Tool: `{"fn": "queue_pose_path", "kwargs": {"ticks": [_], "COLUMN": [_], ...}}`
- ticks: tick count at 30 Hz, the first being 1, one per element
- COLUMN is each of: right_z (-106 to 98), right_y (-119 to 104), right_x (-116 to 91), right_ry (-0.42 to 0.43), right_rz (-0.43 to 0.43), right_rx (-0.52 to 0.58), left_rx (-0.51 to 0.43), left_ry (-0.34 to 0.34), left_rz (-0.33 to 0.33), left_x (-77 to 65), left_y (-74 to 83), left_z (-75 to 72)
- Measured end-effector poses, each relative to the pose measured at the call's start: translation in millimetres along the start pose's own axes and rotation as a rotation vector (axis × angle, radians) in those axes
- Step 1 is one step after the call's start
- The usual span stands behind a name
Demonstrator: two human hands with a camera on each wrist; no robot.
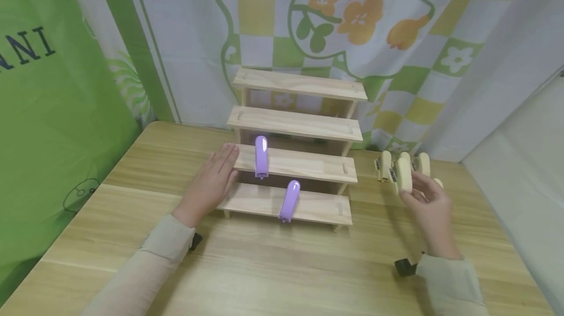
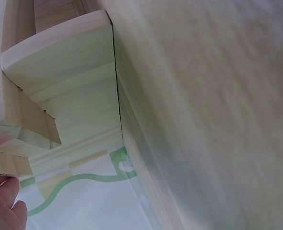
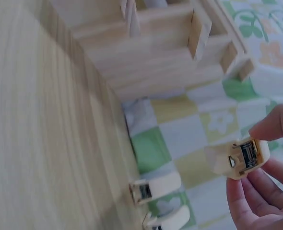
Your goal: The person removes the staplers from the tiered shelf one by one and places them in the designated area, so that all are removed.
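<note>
My right hand pinches a cream stapler between thumb and fingers. In the right wrist view that stapler shows its metal end and sits off the tabletop. Beside and behind it, several more cream staplers stand on the table. My left hand lies with straight fingers against the left end of a four-tier wooden display stand. One purple stapler rests on the second step from the bottom, left of its middle. Another purple stapler rests on the lowest step.
The wooden table extends in front of the stand. A patterned curtain hangs right behind it. Green cloth borders the left side, and a pale surface rises along the right. A thin dark cable loops near the left edge.
</note>
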State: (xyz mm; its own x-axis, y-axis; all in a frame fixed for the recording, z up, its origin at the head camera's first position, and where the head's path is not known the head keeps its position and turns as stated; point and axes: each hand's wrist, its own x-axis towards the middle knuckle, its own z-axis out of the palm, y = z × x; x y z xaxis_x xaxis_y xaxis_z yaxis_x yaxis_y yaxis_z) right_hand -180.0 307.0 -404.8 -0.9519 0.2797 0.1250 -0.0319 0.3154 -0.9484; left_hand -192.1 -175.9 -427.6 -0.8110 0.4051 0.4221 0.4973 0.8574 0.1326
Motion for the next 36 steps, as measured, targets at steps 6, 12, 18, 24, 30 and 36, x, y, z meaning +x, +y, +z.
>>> {"fn": "queue_pose_path", "kwargs": {"ticks": [6,12,18,24,30,36], "right_z": [-11.5,-24.2,-31.6,-34.5,-38.0,-38.9], "right_y": [14.8,23.9,30.9,32.5,38.6,43.0], "right_x": [6.1,11.0,14.7,16.1,18.3,19.8], "right_ry": [-0.014,-0.012,-0.016,-0.046,-0.088,-0.113], "right_rz": [0.047,0.090,0.100,0.129,0.154,0.161], "right_rx": [-0.043,-0.037,-0.112,-0.202,-0.288,-0.375], "left_rx": [0.007,0.004,-0.004,-0.004,-0.008,-0.006], "left_ry": [0.008,0.001,-0.001,-0.008,-0.001,0.005], "left_rz": [0.002,-0.003,-0.005,-0.008,-0.007,-0.009], "left_x": [-0.6,0.5,0.7,0.6,0.9,0.4], "left_y": [-1.1,-0.4,-0.7,0.2,0.4,-0.4], "left_z": [-0.1,-0.9,-0.6,-1.5,-0.5,0.1]}}
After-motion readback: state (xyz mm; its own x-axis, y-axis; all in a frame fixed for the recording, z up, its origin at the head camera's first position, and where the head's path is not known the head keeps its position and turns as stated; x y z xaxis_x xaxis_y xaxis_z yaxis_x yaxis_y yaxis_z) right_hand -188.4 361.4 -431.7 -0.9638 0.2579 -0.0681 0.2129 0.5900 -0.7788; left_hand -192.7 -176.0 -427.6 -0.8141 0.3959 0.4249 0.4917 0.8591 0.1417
